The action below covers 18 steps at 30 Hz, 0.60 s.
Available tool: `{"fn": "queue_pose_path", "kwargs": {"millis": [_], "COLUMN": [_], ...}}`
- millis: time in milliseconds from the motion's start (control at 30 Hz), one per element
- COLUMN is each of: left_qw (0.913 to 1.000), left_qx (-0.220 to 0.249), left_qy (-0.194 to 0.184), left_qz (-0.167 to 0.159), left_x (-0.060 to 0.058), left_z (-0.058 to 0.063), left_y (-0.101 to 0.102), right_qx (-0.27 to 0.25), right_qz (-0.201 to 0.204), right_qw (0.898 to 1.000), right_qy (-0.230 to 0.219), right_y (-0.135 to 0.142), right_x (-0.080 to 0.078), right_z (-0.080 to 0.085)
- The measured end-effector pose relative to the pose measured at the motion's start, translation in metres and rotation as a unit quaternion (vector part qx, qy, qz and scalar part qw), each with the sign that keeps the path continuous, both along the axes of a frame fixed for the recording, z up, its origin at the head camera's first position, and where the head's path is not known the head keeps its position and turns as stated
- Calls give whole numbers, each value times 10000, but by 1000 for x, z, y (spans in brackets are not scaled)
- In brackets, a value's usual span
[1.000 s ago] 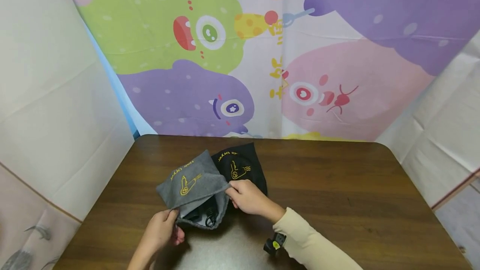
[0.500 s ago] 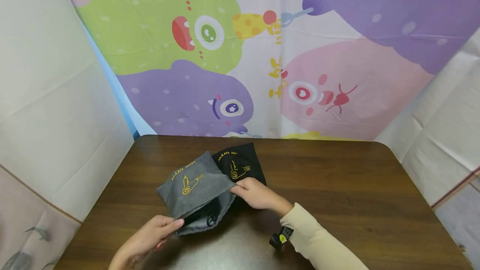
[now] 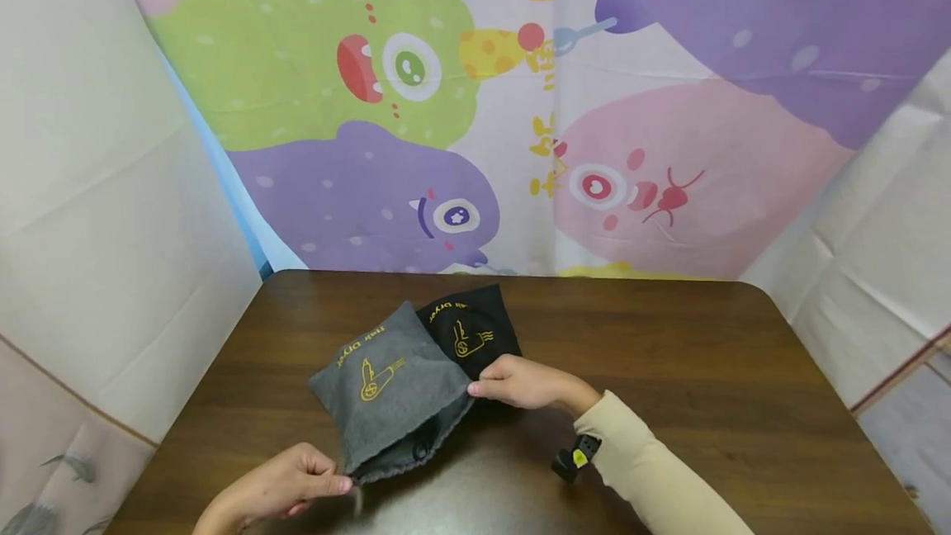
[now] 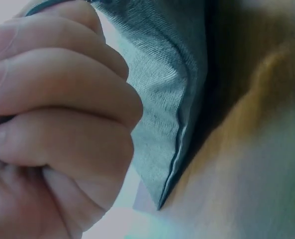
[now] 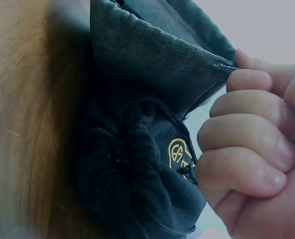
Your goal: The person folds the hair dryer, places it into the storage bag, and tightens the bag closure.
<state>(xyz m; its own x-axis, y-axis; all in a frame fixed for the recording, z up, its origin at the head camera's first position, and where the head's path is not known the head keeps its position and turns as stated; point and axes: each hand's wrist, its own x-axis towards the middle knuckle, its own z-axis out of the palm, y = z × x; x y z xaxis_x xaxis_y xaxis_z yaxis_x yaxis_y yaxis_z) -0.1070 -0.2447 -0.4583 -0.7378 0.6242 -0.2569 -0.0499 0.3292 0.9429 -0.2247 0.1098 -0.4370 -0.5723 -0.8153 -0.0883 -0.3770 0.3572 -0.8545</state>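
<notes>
A grey drawstring pouch with a yellow hair dryer print and "Hair Dryer" lettering lies in the middle of the head view, its mouth facing the front edge. My left hand pinches the left corner of the mouth, and a short cord end hangs below the fingertips. At the opposite corner my right hand pinches the rim between thumb and curled forefinger. Between them the mouth is stretched into a narrow gap, with a dark coiled cord just showing inside. In the left wrist view, curled fingers hide the pinch.
A black drawstring pouch with the same yellow print lies behind and partly under the grey one, its mouth gathered in the right wrist view. Both rest on a brown wooden table. A cartoon-printed cloth hangs behind the far edge.
Both hands have moved apart, the left toward the lower left and the right to the right. The grey pouch's mouth has gone from gaping to a stretched, narrow gap, hiding more of its contents.
</notes>
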Motion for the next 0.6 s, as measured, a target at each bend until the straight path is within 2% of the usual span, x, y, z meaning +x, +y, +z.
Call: {"fn": "queue_pose_path", "kwargs": {"millis": [167, 267, 433, 600], "left_qw": [9994, 9976, 9967, 9966], "left_qx": [-245, -513, -518, -545], "left_qy": [116, 364, 625, 425], "left_qz": [217, 276, 39, -452], "left_x": [4, 4, 6, 11], "left_z": [1, 1, 0, -2], "left_y": [2, 4, 8, 16], "right_qx": [-20, 56, 325, 548], "right_qz": [-65, -49, -23, -64], "right_qw": [10000, 10000, 9995, 9984], "right_qy": [3, -61, -39, -89], "right_y": [2, 1, 2, 2], "right_x": [1, 1, 0, 2], "right_z": [1, 5, 10, 8]}}
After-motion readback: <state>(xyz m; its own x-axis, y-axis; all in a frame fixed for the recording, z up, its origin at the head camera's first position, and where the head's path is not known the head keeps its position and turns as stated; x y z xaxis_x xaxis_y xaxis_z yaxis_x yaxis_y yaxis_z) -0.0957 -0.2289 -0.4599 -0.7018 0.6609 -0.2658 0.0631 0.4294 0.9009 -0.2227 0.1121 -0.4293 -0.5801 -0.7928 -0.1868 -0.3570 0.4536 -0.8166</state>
